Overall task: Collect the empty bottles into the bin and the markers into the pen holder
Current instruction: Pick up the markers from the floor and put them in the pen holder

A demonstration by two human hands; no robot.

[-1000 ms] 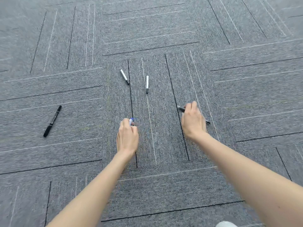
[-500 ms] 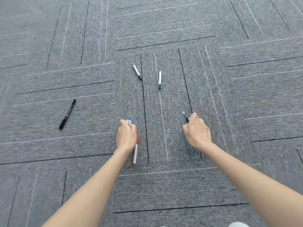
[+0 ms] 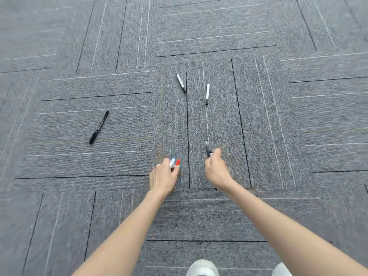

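Note:
My left hand is closed around two markers; a blue-capped tip and a red-capped tip stick out past the fingers. My right hand grips a dark grey marker that points away from me. A black marker lies on the carpet to the left. Two white markers with black caps lie farther ahead, one slanted and one nearly straight. No pen holder or bin is in view.
The floor is grey carpet tile with black and white stripes. At the bottom edge sits a clear plastic bottle, with a second pale object beside it, partly cut off.
Both hands have lifted off the carpet with their markers and drawn back toward me. The red marker, earlier hanging below my left hand, now points forward beside the blue one.

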